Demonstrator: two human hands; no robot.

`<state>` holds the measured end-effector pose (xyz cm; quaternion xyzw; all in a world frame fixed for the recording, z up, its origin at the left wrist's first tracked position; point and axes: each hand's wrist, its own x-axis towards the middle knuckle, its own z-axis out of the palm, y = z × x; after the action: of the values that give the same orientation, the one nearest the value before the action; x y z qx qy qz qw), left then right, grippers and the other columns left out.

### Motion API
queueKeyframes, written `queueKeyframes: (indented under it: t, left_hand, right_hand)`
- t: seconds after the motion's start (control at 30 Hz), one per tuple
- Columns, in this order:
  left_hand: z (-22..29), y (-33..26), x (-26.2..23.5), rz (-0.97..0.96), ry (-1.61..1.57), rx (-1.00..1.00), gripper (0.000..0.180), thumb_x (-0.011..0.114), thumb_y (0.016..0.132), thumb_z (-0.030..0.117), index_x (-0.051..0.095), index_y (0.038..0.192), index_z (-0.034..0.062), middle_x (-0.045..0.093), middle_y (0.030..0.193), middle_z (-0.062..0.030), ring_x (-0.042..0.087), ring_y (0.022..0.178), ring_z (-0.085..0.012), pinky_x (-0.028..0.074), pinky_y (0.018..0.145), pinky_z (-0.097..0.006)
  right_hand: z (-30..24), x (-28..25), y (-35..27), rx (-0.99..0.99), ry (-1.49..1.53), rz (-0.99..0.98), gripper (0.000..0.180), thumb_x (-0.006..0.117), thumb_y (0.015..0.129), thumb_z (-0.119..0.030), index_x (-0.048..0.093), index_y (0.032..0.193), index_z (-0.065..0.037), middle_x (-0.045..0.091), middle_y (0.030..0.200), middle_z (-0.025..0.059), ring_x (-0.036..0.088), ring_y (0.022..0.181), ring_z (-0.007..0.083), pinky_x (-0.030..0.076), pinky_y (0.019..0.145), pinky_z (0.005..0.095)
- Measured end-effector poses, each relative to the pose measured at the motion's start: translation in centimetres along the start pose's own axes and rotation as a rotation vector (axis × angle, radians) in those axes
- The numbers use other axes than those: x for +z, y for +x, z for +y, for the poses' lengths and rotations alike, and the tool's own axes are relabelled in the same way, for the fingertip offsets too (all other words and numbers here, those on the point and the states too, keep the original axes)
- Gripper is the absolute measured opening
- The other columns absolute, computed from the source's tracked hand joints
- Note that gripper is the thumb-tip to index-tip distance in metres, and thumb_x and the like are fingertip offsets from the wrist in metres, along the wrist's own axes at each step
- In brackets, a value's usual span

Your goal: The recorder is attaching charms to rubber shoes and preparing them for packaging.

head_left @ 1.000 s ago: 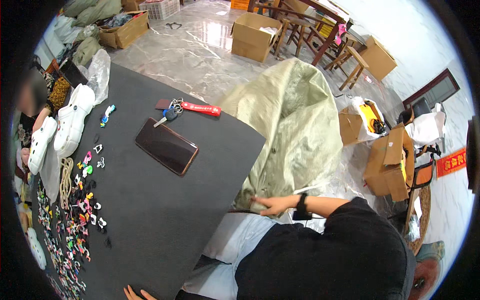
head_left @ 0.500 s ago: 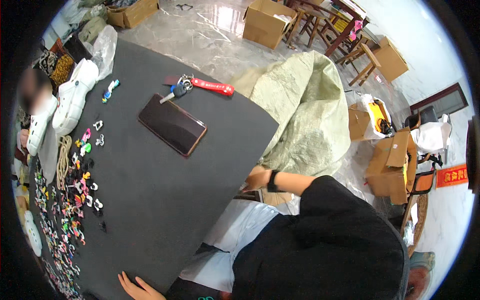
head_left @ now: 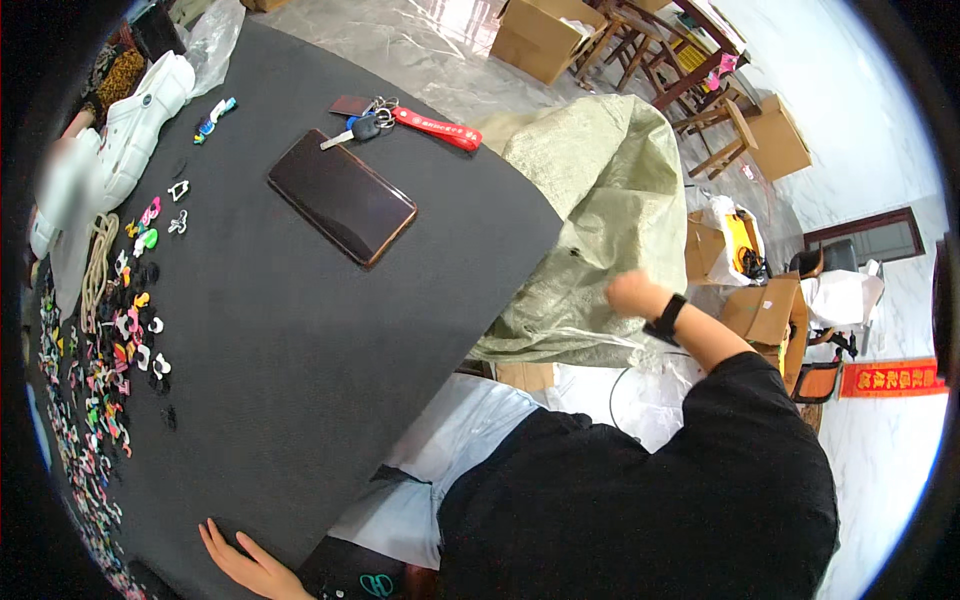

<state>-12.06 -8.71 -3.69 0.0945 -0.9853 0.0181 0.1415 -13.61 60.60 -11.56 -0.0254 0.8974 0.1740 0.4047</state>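
My left hand (head_left: 248,568) lies with its fingers apart on the near edge of the black tabletop (head_left: 290,400). My right hand (head_left: 638,295), with a dark band on the wrist, is closed in front of the large pale green woven sack (head_left: 615,190) to the right of the table. Whether anything is inside those fingers is hidden. A dark phone (head_left: 342,198) rests on the tabletop, and just beyond it is a bunch of keys (head_left: 366,126) with a red strap (head_left: 437,128). Many small colourful shoe charms (head_left: 122,345) are scattered along the left side.
White clogs (head_left: 150,110) stand at the far left, beside a coil of cord (head_left: 98,270) and a clear plastic bag (head_left: 214,50). Cardboard boxes (head_left: 545,40) and wooden stools (head_left: 730,140) are on the floor beyond. Another open box (head_left: 765,315) stands at the right.
My right hand has moved from below the table's edge out to the right, before the sack. My left hand stays spread on the table. The view has shifted slightly.
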Motion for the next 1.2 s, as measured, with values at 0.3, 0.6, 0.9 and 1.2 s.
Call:
queueKeyframes:
  t: [0.3,0.6,0.9,1.2]
  left_hand:
    - [-0.2,0.0,-0.9,0.03,0.031,0.019,0.044,0.038,0.103,0.03,0.047,0.136,0.0022,0.043,0.142,-0.0181,0.04,0.133,-0.0337,0.031,0.109,-0.045]
    - [0.6,0.4,-0.2,0.016,-0.011,0.002,0.041,0.04,0.102,0.025,0.05,0.133,0.0005,0.044,0.141,-0.0184,0.042,0.131,-0.0337,0.033,0.107,-0.044]
    - [0.4,0.1,-0.2,0.013,-0.006,-0.018,0.044,0.04,0.102,0.029,0.049,0.135,0.0016,0.044,0.142,-0.017,0.042,0.131,-0.033,0.033,0.108,-0.044]
    - [-0.3,-0.1,-1.1,0.031,0.001,0.005,0.042,0.04,0.102,0.026,0.048,0.136,0.0009,0.043,0.143,-0.0183,0.04,0.133,-0.0335,0.032,0.109,-0.044]
  right_hand:
    - [-3.2,-2.4,0.0,0.073,0.431,0.612,0.042,0.067,0.079,-0.025,0.056,0.117,-0.012,0.058,0.12,0.0141,0.058,0.106,0.0324,0.05,0.081,0.0444]
    - [-2.8,1.3,0.2,-0.327,0.231,-0.273,0.025,0.054,0.082,-0.027,0.065,0.095,-0.009,0.068,0.083,0.0155,0.067,0.078,0.0323,0.053,0.065,0.0436]
    - [-4.1,-3.2,0.8,-0.355,0.177,0.929,0.03,0.066,0.079,-0.033,0.06,0.102,-0.014,0.064,0.112,0.0091,0.064,0.097,0.0272,0.03,0.108,0.0465]
    - [-7.2,5.1,0.6,-0.48,0.618,-0.684,0.045,0.049,0.092,-0.036,0.061,0.116,0.001,0.068,0.104,0.0173,0.062,0.093,0.0332,0.047,0.081,0.0416]
